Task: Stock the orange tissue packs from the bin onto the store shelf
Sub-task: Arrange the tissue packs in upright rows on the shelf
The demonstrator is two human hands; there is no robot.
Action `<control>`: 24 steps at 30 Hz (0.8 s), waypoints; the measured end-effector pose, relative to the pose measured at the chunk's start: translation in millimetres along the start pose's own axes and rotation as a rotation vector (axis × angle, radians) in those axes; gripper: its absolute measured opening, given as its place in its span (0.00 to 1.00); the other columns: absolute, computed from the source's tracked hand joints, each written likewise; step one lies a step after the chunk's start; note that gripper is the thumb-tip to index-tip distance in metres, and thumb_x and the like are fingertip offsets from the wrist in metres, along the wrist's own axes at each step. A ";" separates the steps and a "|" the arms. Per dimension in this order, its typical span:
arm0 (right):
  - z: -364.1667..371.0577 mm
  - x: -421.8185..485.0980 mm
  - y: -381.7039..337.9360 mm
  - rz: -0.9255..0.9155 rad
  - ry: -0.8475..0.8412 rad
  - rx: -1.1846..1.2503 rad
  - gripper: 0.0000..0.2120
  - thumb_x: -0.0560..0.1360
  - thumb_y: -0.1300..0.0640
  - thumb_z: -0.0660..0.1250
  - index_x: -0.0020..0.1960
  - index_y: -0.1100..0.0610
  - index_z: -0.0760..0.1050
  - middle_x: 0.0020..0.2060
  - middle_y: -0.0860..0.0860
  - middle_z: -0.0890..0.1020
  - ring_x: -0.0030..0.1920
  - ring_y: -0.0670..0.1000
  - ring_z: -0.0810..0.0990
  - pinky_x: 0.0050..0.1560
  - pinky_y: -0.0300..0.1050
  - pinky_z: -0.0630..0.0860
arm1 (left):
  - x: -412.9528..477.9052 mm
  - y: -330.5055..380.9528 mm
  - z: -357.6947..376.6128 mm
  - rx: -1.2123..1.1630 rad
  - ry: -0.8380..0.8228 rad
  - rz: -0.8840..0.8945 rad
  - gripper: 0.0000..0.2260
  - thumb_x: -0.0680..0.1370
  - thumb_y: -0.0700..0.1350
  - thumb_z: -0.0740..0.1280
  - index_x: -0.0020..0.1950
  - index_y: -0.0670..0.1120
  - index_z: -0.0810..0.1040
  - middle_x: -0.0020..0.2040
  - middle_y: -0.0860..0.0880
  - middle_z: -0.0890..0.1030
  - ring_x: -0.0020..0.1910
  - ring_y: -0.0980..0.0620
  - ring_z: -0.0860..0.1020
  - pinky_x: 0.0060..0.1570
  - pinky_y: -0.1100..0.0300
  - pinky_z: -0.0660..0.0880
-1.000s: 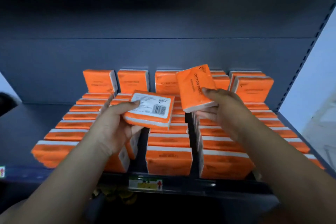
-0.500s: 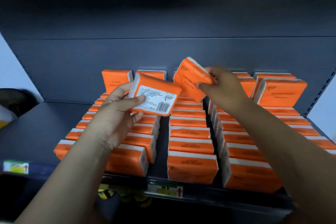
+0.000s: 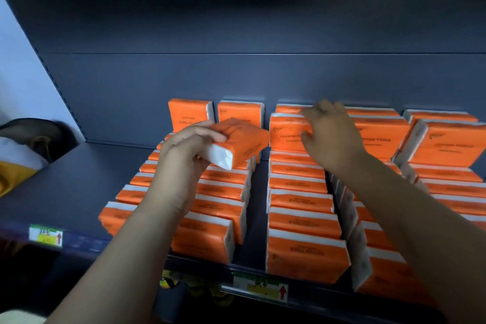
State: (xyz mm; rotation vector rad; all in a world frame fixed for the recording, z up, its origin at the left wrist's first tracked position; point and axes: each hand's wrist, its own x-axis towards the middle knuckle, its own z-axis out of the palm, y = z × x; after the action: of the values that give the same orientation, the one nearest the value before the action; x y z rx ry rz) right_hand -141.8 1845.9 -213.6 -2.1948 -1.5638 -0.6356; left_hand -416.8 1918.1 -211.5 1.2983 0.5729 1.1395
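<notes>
Rows of orange tissue packs point(image 3: 302, 223) fill the dark shelf point(image 3: 79, 179), lying flat in front with a few standing upright at the back. My left hand point(image 3: 184, 155) grips one orange tissue pack point(image 3: 242, 142), tilted, its white end facing me, above the second row. My right hand point(image 3: 331, 134) reaches to the back of the third row and holds an upright tissue pack point(image 3: 285, 135) between fingers on its top edge and thumb on its front. The bin is out of view.
Bare shelf floor lies left of the packs. A dark, white and yellow item point(image 3: 23, 158) sits past the shelf's left end. Price labels point(image 3: 46, 235) point(image 3: 260, 288) hang on the front rail. The shelf above overhangs closely. Yellow goods point(image 3: 168, 281) show below.
My right hand has carried its pack back and set it upright at the rear of the third row. My left hand turned its pack, so the barcode side no longer faces me.
</notes>
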 end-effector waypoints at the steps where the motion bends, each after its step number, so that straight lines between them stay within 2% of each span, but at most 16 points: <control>1: 0.1 0.2 -0.9 0.010 0.008 -0.025 0.18 0.75 0.57 0.70 0.64 0.59 0.79 0.57 0.59 0.77 0.58 0.63 0.73 0.59 0.54 0.73 | 0.7 -0.6 1.1 0.014 -0.001 0.014 0.12 0.71 0.38 0.64 0.39 0.46 0.89 0.63 0.46 0.83 0.65 0.46 0.81 0.58 0.52 0.79; 3: -1.0 -0.3 -3.5 0.044 0.022 -0.074 0.18 0.73 0.58 0.71 0.62 0.60 0.79 0.57 0.59 0.76 0.58 0.63 0.72 0.58 0.55 0.75 | 1.7 -1.7 3.5 0.054 0.015 0.033 0.09 0.74 0.40 0.70 0.41 0.47 0.90 0.63 0.48 0.84 0.65 0.48 0.81 0.64 0.47 0.78; 5: -3.2 -2.7 -7.4 0.070 0.034 -0.124 0.21 0.72 0.58 0.72 0.64 0.59 0.78 0.61 0.59 0.75 0.61 0.64 0.72 0.59 0.57 0.75 | 3.8 -4.1 4.5 0.087 0.047 0.041 0.06 0.73 0.41 0.74 0.46 0.49 0.90 0.61 0.50 0.85 0.64 0.47 0.82 0.67 0.43 0.77; 9: -10.7 -8.6 -18.4 0.040 0.118 -0.149 0.26 0.69 0.60 0.73 0.67 0.59 0.76 0.67 0.61 0.73 0.69 0.66 0.68 0.65 0.61 0.71 | 4.4 -6.8 7.0 0.074 0.068 0.026 0.20 0.71 0.36 0.77 0.61 0.52 0.86 0.51 0.49 0.86 0.53 0.40 0.84 0.64 0.38 0.79; 11: -12.3 -12.3 -25.2 -0.021 0.195 -0.118 0.24 0.70 0.60 0.71 0.66 0.59 0.77 0.66 0.59 0.75 0.68 0.65 0.70 0.64 0.61 0.72 | 5.3 -6.5 8.1 0.035 0.089 0.001 0.26 0.67 0.35 0.77 0.63 0.52 0.82 0.54 0.47 0.87 0.57 0.43 0.85 0.62 0.40 0.80; 13: -12.1 -15.9 -34.7 -0.043 0.223 0.059 0.20 0.74 0.59 0.69 0.66 0.56 0.79 0.62 0.55 0.79 0.65 0.61 0.73 0.63 0.57 0.73 | 8.4 -6.1 7.3 0.007 0.100 -0.026 0.28 0.65 0.36 0.77 0.64 0.50 0.81 0.57 0.45 0.86 0.58 0.44 0.85 0.61 0.40 0.80; 14: -13.3 -17.6 -41.6 -0.015 0.173 0.245 0.19 0.76 0.59 0.67 0.66 0.54 0.80 0.60 0.51 0.81 0.64 0.57 0.75 0.63 0.53 0.73 | 10.2 -5.8 6.2 -0.004 0.097 -0.042 0.29 0.64 0.35 0.77 0.64 0.49 0.80 0.58 0.44 0.86 0.58 0.43 0.85 0.62 0.40 0.80; 17: -20.8 -23.5 -63.0 0.166 -0.117 0.831 0.15 0.80 0.61 0.65 0.61 0.48 0.83 0.50 0.41 0.85 0.55 0.42 0.81 0.57 0.38 0.75 | 14.2 -4.1 5.0 0.008 0.070 -0.062 0.28 0.69 0.28 0.76 0.67 0.45 0.78 0.57 0.43 0.86 0.56 0.44 0.85 0.61 0.41 0.81; 18: -21.6 -26.4 -68.7 0.184 -0.173 0.906 0.14 0.81 0.61 0.65 0.59 0.47 0.84 0.48 0.41 0.86 0.52 0.42 0.82 0.55 0.37 0.77 | 15.3 -3.8 5.1 0.023 0.060 -0.059 0.27 0.71 0.27 0.74 0.67 0.44 0.78 0.55 0.44 0.87 0.54 0.46 0.86 0.59 0.43 0.82; 21: -16.7 -30.2 -79.8 0.171 -0.209 0.947 0.12 0.80 0.61 0.67 0.58 0.48 0.83 0.50 0.42 0.85 0.50 0.47 0.83 0.56 0.42 0.79 | 21.6 -5.0 2.9 0.065 0.070 -0.043 0.23 0.74 0.27 0.72 0.65 0.46 0.77 0.50 0.46 0.88 0.49 0.48 0.87 0.53 0.44 0.83; 24: -12.3 -27.3 -90.1 0.213 -0.199 1.039 0.18 0.79 0.62 0.67 0.61 0.40 0.80 0.54 0.38 0.84 0.50 0.43 0.83 0.56 0.39 0.79 | 28.8 -9.3 -1.0 0.153 0.119 -0.001 0.20 0.74 0.29 0.74 0.60 0.46 0.77 0.50 0.45 0.88 0.51 0.45 0.86 0.58 0.38 0.82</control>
State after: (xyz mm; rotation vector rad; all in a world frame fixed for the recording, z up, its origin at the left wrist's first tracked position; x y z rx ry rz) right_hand -236.8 1846.4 -215.2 -1.5726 -1.2649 0.4176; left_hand -403.4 1945.2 -213.2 1.3654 0.7608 1.1968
